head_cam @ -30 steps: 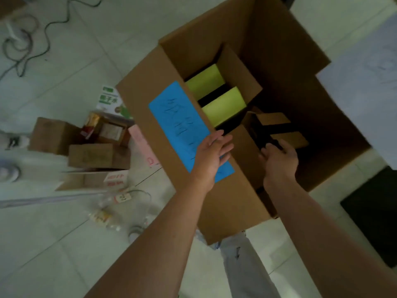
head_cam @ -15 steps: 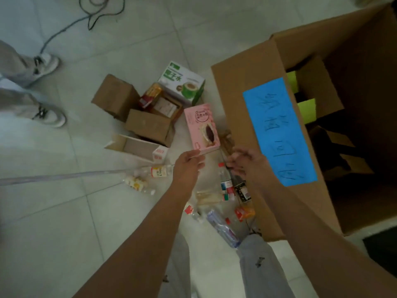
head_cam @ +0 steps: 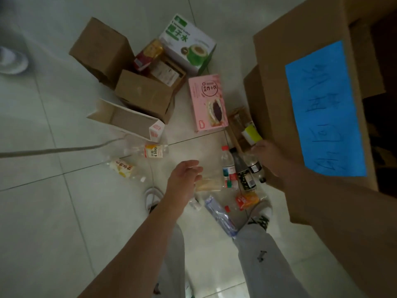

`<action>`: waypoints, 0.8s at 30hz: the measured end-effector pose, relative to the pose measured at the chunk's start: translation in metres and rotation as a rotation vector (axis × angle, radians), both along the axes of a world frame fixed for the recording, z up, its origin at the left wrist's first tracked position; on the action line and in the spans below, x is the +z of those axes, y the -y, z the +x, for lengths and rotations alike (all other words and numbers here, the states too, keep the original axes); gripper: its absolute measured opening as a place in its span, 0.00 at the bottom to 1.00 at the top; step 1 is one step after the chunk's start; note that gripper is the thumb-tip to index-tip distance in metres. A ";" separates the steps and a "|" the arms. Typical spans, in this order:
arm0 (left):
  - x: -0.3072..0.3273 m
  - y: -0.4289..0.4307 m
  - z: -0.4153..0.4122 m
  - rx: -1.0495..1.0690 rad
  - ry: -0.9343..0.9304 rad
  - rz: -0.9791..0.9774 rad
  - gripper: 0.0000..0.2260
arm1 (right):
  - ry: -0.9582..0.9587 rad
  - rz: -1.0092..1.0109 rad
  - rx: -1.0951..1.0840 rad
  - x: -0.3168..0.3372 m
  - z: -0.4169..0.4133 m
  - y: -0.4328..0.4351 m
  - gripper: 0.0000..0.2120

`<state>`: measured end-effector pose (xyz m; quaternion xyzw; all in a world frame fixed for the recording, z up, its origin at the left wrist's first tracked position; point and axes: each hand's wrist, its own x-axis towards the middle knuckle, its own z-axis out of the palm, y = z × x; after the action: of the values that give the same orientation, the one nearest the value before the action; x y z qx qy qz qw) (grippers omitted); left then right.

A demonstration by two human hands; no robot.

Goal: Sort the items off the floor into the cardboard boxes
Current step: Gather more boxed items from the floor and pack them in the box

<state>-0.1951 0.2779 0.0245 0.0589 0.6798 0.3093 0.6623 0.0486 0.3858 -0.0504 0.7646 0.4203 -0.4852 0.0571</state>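
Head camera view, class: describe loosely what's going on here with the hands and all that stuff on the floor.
A person stands over bottles and cartons scattered on the tiled floor beside a big cardboard box with a blue label. The right hand reaches a bottle with a yellow-green label next to the box; whether it grips it is unclear. The left hand hovers open near a clear bottle, holding nothing.

Your arms (head_cam: 137,244) are bare all the way from the left hand (head_cam: 184,175) and right hand (head_cam: 271,159) to the frame's edge. You wear loose, light grey trousers (head_cam: 268,267) with a small dark mark on the right leg. Your left shoe (head_cam: 151,195) is white. Your right shoe (head_cam: 263,208) is white with a dark pattern on top.
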 end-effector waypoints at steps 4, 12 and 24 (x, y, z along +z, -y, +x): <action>-0.042 0.000 0.009 0.002 0.027 -0.014 0.12 | 0.053 -0.033 0.081 -0.055 -0.012 -0.003 0.19; -0.153 -0.024 0.031 -0.093 0.014 0.020 0.10 | 0.257 0.079 0.170 -0.184 -0.026 -0.019 0.19; -0.213 -0.044 0.047 -0.213 -0.080 0.044 0.09 | 0.457 0.046 0.313 -0.248 0.016 -0.021 0.14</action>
<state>-0.1482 0.3216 -0.1889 0.1576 0.6888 0.2497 0.6621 0.0647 0.4071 -0.2988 0.7809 0.5207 -0.2757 0.2073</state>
